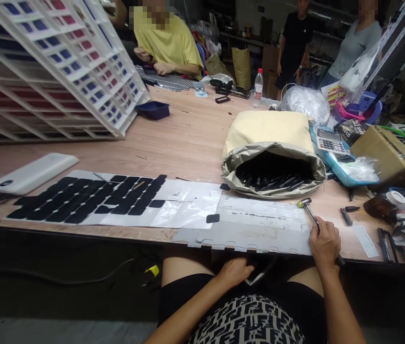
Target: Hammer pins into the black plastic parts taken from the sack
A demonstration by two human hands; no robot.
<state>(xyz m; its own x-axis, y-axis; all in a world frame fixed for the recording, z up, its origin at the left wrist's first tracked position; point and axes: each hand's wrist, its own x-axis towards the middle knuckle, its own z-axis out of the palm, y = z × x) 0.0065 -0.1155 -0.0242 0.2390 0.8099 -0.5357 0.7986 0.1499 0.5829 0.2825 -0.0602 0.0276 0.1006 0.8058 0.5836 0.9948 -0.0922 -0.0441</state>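
Observation:
My right hand [326, 243] is wrapped around the handle of a small hammer [310, 210] with a yellowish face, above the right end of a grey board at the table's front edge. Over my lap, just below the table edge, my left hand [234, 273] is curled; whatever is in its fingers is hidden. The grey board [245, 234] has a row of notches along its near side. One black rounded piece [213, 218] lies at its left end. Many more black pieces [80, 200] lie in rows on a white sheet [184, 210]. Behind the board, a cream sack [270, 126] gapes toward me, with dark slim items inside.
A tilted white plastic crate [123, 124] stands at the left, near a white power bank-like case [33, 174]. At the right are a calculator [329, 140], a cardboard box [390, 153] and a dark jar [381, 206]. A person in yellow [173, 43] sits across the table; others stand behind.

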